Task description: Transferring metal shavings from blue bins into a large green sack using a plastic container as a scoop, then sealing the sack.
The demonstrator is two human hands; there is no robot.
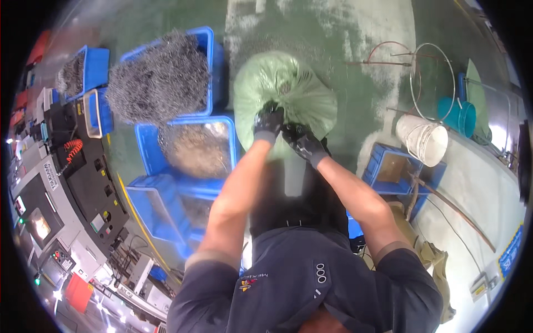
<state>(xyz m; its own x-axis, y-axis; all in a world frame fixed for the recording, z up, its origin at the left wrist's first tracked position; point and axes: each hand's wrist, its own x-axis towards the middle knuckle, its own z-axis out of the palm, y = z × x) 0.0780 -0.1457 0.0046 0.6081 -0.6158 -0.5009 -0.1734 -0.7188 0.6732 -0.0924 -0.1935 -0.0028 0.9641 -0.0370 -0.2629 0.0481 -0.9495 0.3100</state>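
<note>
A full, pale green sack [250,83] stands on the floor right in front of me, its top gathered inward around a small gap where dark contents show. My left hand [268,119], in a black glove, is closed on the gathered edge of the sack. Just to its right and a little nearer to me, my right hand [302,140], gloved the same way, also grips the sack's near edge with bent fingers. The two hands are close together. My fingertips are partly hidden by the gloves' backs and the folds.
Left of the sack, a blue bin [210,72] is heaped with grey metal shavings [161,77]. Nearer stand another blue bin [145,150] with brownish scrap and a tilted blue bin [147,202]. On the right are white buckets [427,139], a hoop [413,83] and a wooden-handled tool [461,213].
</note>
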